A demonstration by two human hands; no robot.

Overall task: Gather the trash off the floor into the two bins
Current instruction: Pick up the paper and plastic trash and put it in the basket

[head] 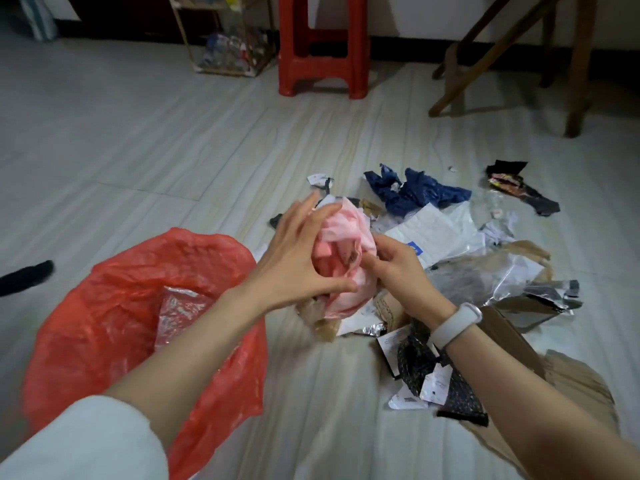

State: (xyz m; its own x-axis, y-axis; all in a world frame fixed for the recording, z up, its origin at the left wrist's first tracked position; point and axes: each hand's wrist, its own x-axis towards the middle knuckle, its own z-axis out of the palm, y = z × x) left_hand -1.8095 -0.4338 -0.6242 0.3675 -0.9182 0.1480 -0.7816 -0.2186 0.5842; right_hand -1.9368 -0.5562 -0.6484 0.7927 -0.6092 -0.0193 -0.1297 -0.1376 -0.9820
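Observation:
A crumpled pink plastic bag (341,251) is held above the floor between both hands. My left hand (298,261) cups its left side with fingers spread over the top. My right hand (398,271), with a white band on the wrist, grips its right side. A bin lined with a red plastic bag (114,282) stands at the lower left, with clear plastic wrap (180,313) inside. Trash lies scattered on the floor to the right: a blue plastic bag (412,192), a white mailer (440,233), silver foil wrap (485,278) and black speckled packaging (446,386).
A red plastic stool (323,46) stands at the back centre, beside a wire-frame rack (228,39) with clutter. Wooden legs (575,71) stand at the back right. A dark wrapper (519,188) lies far right. A black object (26,277) lies at the left edge.

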